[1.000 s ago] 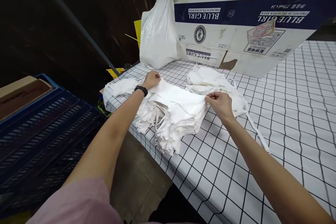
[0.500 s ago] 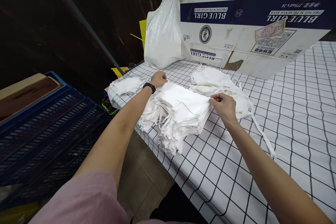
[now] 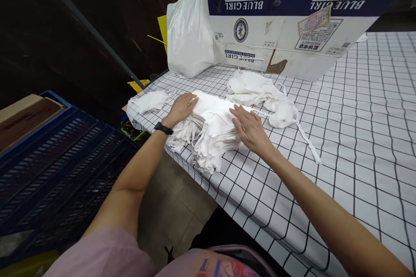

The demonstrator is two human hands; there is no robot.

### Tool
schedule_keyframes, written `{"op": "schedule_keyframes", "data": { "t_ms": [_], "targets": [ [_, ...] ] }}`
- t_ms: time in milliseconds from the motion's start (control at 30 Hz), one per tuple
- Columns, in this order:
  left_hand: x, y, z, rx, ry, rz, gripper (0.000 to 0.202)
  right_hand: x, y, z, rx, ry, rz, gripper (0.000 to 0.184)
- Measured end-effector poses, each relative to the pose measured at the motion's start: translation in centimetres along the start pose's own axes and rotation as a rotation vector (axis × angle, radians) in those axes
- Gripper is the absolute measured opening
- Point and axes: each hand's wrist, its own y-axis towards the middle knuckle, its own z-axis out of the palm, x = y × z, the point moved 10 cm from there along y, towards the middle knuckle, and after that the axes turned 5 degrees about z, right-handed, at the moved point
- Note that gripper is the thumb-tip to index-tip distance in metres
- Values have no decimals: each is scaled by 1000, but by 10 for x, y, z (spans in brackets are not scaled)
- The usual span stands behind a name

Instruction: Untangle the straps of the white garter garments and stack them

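Note:
A thick stack of white cloth pieces with narrow straps (image 3: 216,127) lies near the table's edge, its straps bunched toward me. My left hand (image 3: 182,107) rests on the stack's left side, fingers stretched out. On the right side of the stack, my right hand (image 3: 248,126) lies flat with its fingers spread. Behind the stack and to the right is a loose heap of similar white cloth (image 3: 260,91), one strap trailing across the table. A smaller bunch of white cloth (image 3: 147,103) sits at the table's left corner.
A black-and-white checked cloth covers the table (image 3: 351,147). At the back stand a full white plastic bag (image 3: 190,30) and a large beer carton (image 3: 282,39) with upside-down print. Blue plastic crates (image 3: 58,173) are on the left, below table height, with a brown box (image 3: 29,119) on them.
Both hands have gone from pinching the top cloth's edges to lying with fingers extended on the stack. My right hand has moved inward onto it. The view has shifted slightly.

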Motion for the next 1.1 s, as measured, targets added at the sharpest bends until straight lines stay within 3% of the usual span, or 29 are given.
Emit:
{"op": "schedule_keyframes", "data": {
  "t_ms": [67, 133, 333, 600, 733, 867, 933, 1100],
  "targets": [
    [1, -16, 5, 64, 22, -63, 43, 0, -1, 15, 97, -31, -2, 56],
    [-10, -30, 10, 100, 27, -58, 52, -6, -2, 25, 157, -56, 5, 58],
    [-85, -72, 50, 262, -79, 192, 55, -20, -6, 31, 160, -104, -44, 53],
    [-97, -96, 70, 197, -12, 207, 53, -22, -10, 32, 150, -94, -101, 50],
    [-102, -100, 73, 190, 15, 226, 54, -28, -8, 16, 162, 82, -92, 50],
    [-102, -98, 71, 210, 5, 220, 54, -57, -6, -26, -112, 288, 27, 43],
    [-100, -96, 68, 224, -4, 208, 54, -76, -10, -36, -196, 315, 113, 37],
    [-98, -84, 49, 182, -72, 145, 58, -104, -14, -55, -186, 282, 175, 30]
  ]
}}
